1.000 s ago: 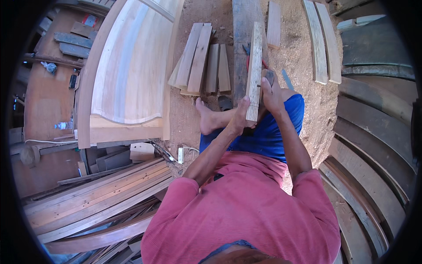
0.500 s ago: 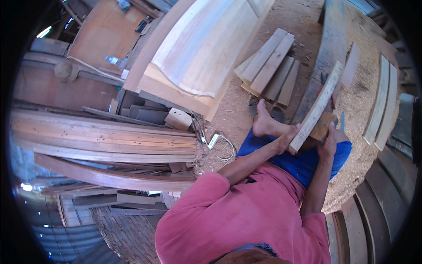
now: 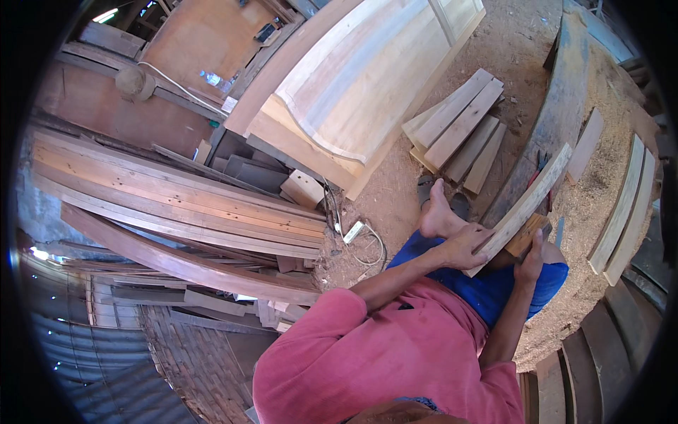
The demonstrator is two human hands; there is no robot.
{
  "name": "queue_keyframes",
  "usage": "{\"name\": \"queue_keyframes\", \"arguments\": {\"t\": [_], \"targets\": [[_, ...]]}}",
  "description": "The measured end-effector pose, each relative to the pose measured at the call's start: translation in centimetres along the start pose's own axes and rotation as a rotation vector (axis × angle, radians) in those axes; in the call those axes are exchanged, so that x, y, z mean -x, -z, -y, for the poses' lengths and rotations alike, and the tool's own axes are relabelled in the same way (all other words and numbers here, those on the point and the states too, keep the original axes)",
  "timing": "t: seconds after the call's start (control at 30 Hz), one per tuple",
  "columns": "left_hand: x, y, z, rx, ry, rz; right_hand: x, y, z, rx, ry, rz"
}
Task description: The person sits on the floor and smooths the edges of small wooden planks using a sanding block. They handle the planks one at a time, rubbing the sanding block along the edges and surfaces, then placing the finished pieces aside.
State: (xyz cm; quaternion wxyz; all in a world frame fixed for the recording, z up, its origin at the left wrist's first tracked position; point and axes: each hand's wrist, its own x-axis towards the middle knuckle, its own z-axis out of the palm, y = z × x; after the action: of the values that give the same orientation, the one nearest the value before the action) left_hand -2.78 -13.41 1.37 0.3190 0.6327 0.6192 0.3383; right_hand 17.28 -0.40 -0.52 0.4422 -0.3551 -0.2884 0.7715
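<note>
The person sits on the sawdust-covered floor [image 3: 395,191] in a pink shirt and blue shorts, one bare foot [image 3: 439,212] stretched forward. The left hand [image 3: 467,246] is closed around the lower end of a long pale wooden slat [image 3: 526,205], fingers wrapped over its edge; the slat slants up and to the right from the lap, its far end lying over a long dark plank [image 3: 558,113]. The right hand [image 3: 531,260] is pressed against a small brown wooden block [image 3: 528,234] just under the slat, the fingers curled on it, so the block sits touching the slat's underside above the blue shorts. Ahead of the foot lies a loose stack of short boards [image 3: 459,127] on the floor. To their left leans a large pale wooden panel [image 3: 353,92] with a curved edge. Farther left, long curved planks [image 3: 176,205] are piled in layers. A white power strip [image 3: 352,232] with its cable lies on the floor near the planks, just beside a small wood offcut [image 3: 304,188]. At the right, two pale curved slats [image 3: 625,205] rest on the sawdust, well apart from the hands.
</note>
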Motion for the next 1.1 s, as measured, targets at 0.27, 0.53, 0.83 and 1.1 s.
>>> {"name": "queue_keyframes", "arguments": {"t": [0.27,0.53,0.83,1.1], "targets": [[-7.1,-1.8,-2.0,0.277,0.037,-0.135,2.7,-1.5,1.1,0.417,0.219,0.011],[-7.7,-3.4,-2.2,0.206,0.077,-0.179,3.0,-2.6,2.0,0.440,0.325,0.051],[-7.7,-2.7,-2.9,0.130,0.021,-0.169,2.8,-3.0,2.5,0.458,0.350,0.052],[-7.7,-2.7,-3.3,0.066,0.014,-0.162,2.4,-2.1,2.6,0.266,0.172,0.044]]}}
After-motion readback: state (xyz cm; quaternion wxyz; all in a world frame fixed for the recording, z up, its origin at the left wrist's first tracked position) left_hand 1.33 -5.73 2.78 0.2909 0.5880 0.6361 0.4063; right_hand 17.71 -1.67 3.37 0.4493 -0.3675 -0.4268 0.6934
